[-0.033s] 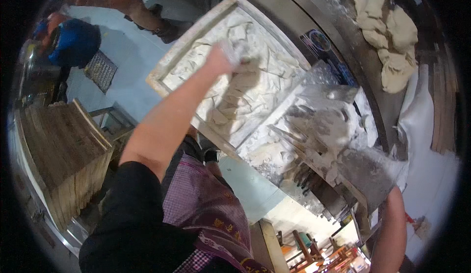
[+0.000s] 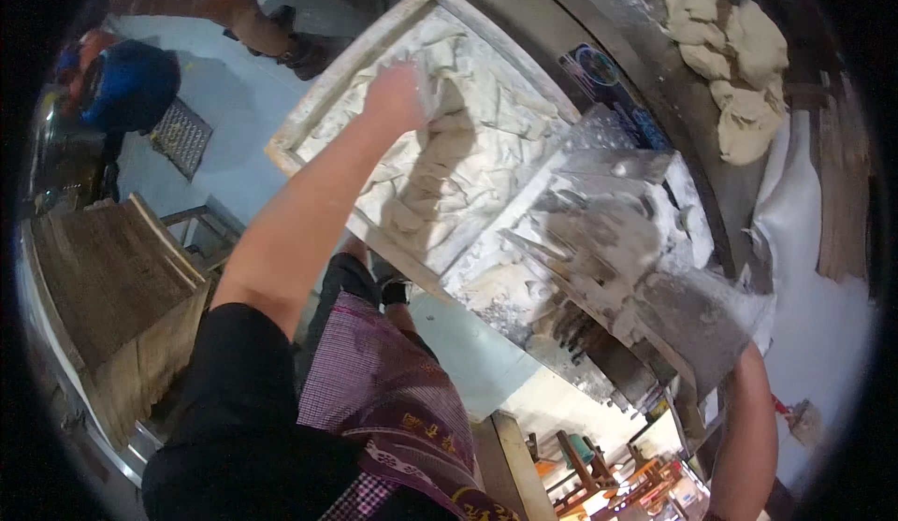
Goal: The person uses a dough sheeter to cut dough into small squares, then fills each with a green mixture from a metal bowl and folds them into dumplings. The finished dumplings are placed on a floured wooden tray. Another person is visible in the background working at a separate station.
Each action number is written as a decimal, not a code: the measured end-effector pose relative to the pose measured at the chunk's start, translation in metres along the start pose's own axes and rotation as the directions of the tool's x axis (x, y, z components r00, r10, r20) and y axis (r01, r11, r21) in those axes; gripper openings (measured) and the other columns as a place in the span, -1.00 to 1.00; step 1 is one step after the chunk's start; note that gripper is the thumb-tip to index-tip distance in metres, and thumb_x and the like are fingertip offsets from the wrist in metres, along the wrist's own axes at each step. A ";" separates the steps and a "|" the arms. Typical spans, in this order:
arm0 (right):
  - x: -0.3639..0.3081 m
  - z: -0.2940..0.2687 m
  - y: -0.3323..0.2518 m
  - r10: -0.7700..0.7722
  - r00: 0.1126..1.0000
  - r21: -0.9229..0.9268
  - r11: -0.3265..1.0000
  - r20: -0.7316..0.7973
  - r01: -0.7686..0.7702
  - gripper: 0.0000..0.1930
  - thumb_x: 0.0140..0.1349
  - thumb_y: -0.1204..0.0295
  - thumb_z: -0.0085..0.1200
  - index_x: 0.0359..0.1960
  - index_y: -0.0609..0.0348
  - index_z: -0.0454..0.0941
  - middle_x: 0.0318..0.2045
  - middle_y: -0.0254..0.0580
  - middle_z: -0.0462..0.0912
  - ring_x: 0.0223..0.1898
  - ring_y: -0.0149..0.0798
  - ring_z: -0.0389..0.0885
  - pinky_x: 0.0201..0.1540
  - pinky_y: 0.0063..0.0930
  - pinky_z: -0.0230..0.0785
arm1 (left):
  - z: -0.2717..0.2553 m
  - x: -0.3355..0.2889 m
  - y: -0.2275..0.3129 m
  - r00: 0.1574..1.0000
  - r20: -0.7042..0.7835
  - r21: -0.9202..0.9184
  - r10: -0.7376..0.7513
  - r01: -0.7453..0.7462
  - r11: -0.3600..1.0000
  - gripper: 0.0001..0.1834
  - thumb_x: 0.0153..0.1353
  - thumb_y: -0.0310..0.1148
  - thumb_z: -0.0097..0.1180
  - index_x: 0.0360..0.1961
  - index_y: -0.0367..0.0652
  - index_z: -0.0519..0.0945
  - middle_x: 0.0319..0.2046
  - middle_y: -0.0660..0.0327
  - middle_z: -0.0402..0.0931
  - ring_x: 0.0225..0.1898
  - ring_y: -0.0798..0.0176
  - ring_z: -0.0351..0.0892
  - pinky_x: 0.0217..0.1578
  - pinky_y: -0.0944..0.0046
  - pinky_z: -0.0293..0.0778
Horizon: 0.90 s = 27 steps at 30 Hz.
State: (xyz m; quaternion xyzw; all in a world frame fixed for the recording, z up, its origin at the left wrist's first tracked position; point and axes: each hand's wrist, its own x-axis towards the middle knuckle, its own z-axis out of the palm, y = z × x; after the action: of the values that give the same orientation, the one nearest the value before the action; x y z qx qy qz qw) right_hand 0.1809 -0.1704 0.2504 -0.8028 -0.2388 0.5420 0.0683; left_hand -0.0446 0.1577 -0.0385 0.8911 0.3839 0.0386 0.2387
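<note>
My left hand (image 2: 398,95) is over a shallow wooden tray (image 2: 313,100), low among pale, floured strips or folds of dough (image 2: 468,161). Its fingers are turned away and smeared by motion, so I cannot tell whether it grips any dough. My right forearm (image 2: 748,446) rises at the lower right. The hand at its end is hidden behind the grey metal plate (image 2: 697,329) of a flour-covered machine, and what it touches does not show.
Lumps of dough (image 2: 734,63) lie on the dark counter at the far right, near a white cloth (image 2: 790,184). Stacked wooden boards (image 2: 112,287) stand at my left. Another person's arm (image 2: 262,25) shows at the upper left, near a blue rounded object (image 2: 131,83).
My left hand has shifted a little to the left over the dough in the tray. The whole view has slid slightly. My right forearm stays at the machine.
</note>
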 end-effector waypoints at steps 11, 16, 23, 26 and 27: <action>-0.050 0.009 0.029 0.305 0.939 0.746 0.660 -0.158 -0.089 -0.51 0.39 0.19 -0.06 0.21 0.29 0.37 0.10 -0.08 0.54 0.03 -0.19 0.60 0.14 -0.38 0.43 | 0.048 -0.092 0.141 0.650 0.753 -0.645 0.097 0.760 -0.085 -0.68 0.22 -0.16 0.24 -0.32 -0.25 0.58 -0.64 0.12 0.52 -0.74 0.37 0.42 -0.80 0.40 0.24; -0.143 0.000 -0.003 -0.073 0.704 -0.326 0.916 -0.706 -0.233 -0.70 0.18 0.46 0.11 -0.03 0.23 0.55 -0.08 0.07 0.57 0.01 0.01 0.53 0.13 -0.21 0.32 | 0.062 -0.088 0.140 0.770 0.624 -0.779 0.134 0.627 0.023 -0.83 0.17 -0.38 0.23 -0.31 -0.26 0.58 -0.61 0.12 0.53 -0.68 0.31 0.47 -0.78 0.38 0.27; -0.084 0.005 -0.059 -0.651 0.676 -0.713 0.650 -0.345 0.263 -0.68 0.08 0.62 0.02 -0.12 0.10 0.61 -0.17 0.01 0.63 -0.10 0.05 0.59 0.08 -0.23 0.38 | 0.055 -0.068 0.138 0.646 0.726 -0.602 0.233 0.762 -0.237 -0.83 0.16 -0.46 0.19 -0.23 -0.28 0.64 -0.45 0.09 0.59 -0.54 0.25 0.62 -0.68 0.43 0.49; -0.061 0.015 -0.063 -0.559 0.789 -0.755 0.624 -0.253 0.200 -0.70 0.10 0.66 0.05 -0.10 0.18 0.59 -0.15 0.03 0.63 -0.04 0.06 0.58 0.06 -0.18 0.41 | 0.030 -0.060 0.147 0.639 0.708 -0.695 0.302 0.706 0.136 -0.72 0.17 -0.42 0.23 -0.09 -0.26 0.64 -0.40 0.10 0.62 -0.49 0.26 0.65 -0.61 0.41 0.52; -0.055 0.018 -0.067 -0.492 0.839 -0.789 0.600 -0.233 0.133 -0.71 0.11 0.66 0.07 -0.09 0.23 0.58 -0.13 0.05 0.62 -0.01 0.07 0.58 0.06 -0.15 0.42 | 0.030 -0.059 0.142 0.688 0.638 -0.761 0.347 0.631 0.148 -0.71 0.17 -0.41 0.24 -0.09 -0.27 0.64 -0.39 0.09 0.63 -0.48 0.26 0.66 -0.57 0.39 0.54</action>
State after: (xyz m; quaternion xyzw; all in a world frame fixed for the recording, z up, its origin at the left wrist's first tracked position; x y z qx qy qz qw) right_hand 0.1275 -0.1396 0.3142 -0.7999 -0.5586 0.1839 -0.1196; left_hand 0.0167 0.0203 0.0064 0.4037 0.2325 -0.0922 0.8800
